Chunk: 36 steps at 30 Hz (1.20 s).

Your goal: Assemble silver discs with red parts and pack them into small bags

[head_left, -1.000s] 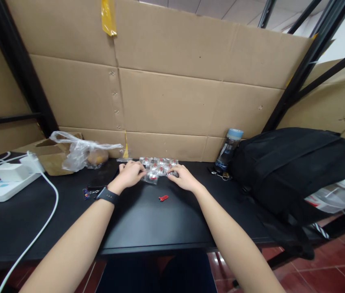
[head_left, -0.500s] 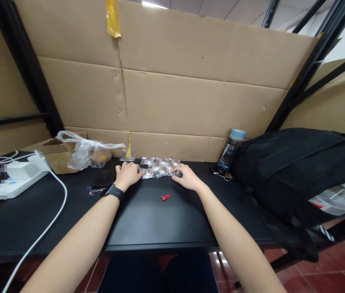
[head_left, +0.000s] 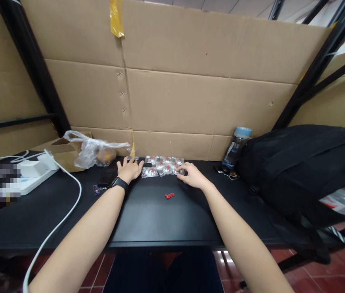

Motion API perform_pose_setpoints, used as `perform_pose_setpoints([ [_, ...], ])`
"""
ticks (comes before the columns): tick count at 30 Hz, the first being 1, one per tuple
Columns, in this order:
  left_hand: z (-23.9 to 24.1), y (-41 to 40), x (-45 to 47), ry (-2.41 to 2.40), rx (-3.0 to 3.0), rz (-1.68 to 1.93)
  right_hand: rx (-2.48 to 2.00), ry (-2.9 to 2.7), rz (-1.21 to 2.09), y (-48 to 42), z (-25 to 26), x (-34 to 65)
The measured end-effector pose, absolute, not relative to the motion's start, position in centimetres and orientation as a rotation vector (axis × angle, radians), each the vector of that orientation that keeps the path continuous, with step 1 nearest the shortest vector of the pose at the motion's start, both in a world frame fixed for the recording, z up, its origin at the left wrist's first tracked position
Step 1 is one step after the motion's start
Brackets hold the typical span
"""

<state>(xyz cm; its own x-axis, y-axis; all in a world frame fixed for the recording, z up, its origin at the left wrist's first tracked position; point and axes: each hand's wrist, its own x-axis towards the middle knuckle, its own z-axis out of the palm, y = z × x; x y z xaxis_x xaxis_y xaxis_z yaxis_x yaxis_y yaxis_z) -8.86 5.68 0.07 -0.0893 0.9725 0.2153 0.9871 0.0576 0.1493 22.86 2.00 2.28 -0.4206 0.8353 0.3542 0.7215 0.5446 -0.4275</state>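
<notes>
Several small clear plastic packets (head_left: pixel 161 166), each with something silvery and red inside, lie in rows on the black table. My left hand (head_left: pixel 129 170), with a dark band at the wrist, rests left of the packets, its fingers spread and nothing in them. At the right end of the rows, my right hand (head_left: pixel 192 176) has thumb and fingers curled around the edge of a small clear packet (head_left: pixel 183 172), partly hidden by the fingers. A small red item (head_left: pixel 169 195), looped in shape, lies nearer to me on the table.
A black backpack (head_left: pixel 300 171) and a blue-capped bottle (head_left: pixel 236 148) stand at the right. On the left are a tied plastic bag (head_left: pixel 90 152), an open cardboard box (head_left: pixel 68 150) and a white power strip (head_left: pixel 36 181) with a cable. A cardboard wall (head_left: pixel 172 101) closes the back.
My left hand's fingers have spread out flat, away from the packets' left edge. My right hand stays at the right end of the rows. The view has shifted slightly.
</notes>
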Motion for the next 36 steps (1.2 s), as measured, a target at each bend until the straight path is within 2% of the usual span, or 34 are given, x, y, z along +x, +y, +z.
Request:
perform_pose_setpoints([
  [36,0.3,6.0,-8.8,-2.171,-2.204,-0.401,-1.250,-2.208,0.285,2.4,3.1,24.1],
])
